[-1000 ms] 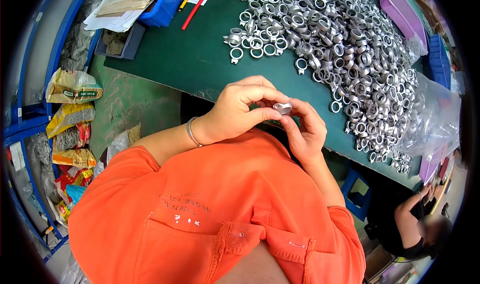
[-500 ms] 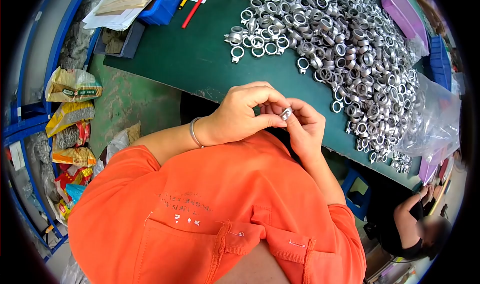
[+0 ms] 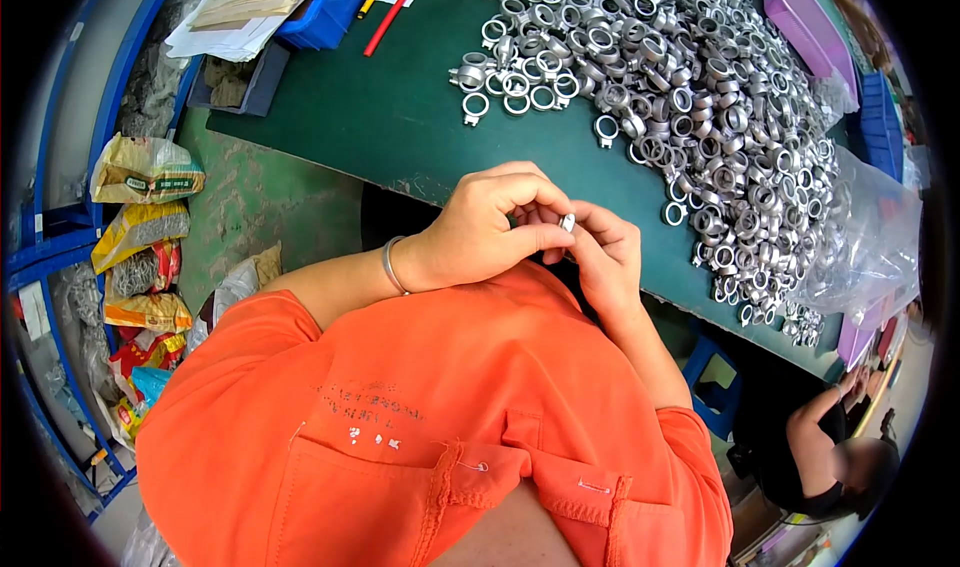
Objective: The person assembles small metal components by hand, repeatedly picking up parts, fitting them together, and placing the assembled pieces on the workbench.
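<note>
Between both hands, just in front of the orange shirt, is a small silvery metal ring fitting (image 3: 567,223), mostly covered by fingers. My left hand (image 3: 495,222), with a bangle on its wrist, pinches it between thumb and bent fingers. My right hand (image 3: 608,252) is closed on its other side, fingertips meeting those of the left. Beyond the hands, a large heap of similar metal rings (image 3: 690,97) with small lugs spreads over the green table (image 3: 350,117).
Blue bin (image 3: 325,12) with papers, and a red pencil (image 3: 395,12), lie at the back left. A purple tray (image 3: 810,22) and clear plastic bag (image 3: 865,232) border the heap. Bags (image 3: 145,237) line the left shelving. Another person (image 3: 815,447) sits at lower right.
The ring fitting has turned in my fingers and now shows a flatter, paler face. My right hand has shifted slightly left; the left hand has hardly moved.
</note>
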Demonstrator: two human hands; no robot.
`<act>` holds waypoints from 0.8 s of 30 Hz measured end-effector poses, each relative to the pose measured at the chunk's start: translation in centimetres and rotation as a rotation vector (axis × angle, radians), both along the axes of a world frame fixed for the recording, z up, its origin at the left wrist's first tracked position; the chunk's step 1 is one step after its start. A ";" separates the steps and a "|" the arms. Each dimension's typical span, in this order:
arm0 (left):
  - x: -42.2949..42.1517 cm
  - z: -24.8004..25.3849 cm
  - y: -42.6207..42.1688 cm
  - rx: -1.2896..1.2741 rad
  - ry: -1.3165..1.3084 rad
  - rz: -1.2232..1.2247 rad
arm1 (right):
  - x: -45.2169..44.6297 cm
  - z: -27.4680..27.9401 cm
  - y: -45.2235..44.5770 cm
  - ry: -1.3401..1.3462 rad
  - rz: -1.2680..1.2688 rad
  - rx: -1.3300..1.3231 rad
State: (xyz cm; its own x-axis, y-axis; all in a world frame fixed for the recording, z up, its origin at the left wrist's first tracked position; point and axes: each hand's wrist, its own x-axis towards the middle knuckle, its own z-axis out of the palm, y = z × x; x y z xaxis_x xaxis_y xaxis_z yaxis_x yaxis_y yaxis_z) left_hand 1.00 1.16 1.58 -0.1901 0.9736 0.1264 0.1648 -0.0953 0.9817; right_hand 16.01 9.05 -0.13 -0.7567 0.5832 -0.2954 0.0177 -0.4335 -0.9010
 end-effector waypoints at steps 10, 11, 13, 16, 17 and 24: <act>-0.7 -1.5 0.8 -0.237 -0.471 0.125 | -0.1 -1.4 0.6 -0.026 -0.104 0.369; -0.6 -1.5 0.8 -0.234 -0.470 0.126 | -0.2 -1.6 0.7 -0.035 -0.122 0.616; -0.6 -1.4 0.7 -0.208 -0.547 0.074 | -0.5 -1.4 0.9 -0.026 -0.118 0.836; -1.1 -1.5 0.6 -0.212 -0.597 0.026 | -0.8 -1.0 0.9 -0.003 -0.113 1.020; -1.1 -1.6 0.5 -0.212 -0.597 0.027 | -0.8 -1.1 1.1 0.067 -0.176 0.794; -0.4 -1.2 0.3 -0.001 -0.455 0.095 | -2.3 -1.2 6.2 -0.336 -0.080 1.467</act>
State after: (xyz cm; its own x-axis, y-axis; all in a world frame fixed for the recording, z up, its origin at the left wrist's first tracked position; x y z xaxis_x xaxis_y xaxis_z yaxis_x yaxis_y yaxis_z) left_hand 0.58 1.47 0.35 -0.3148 0.9491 0.0089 -0.2747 -0.1001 0.9563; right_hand 13.66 15.30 -1.30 -0.7270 0.5420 0.4216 0.3263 0.8129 -0.4823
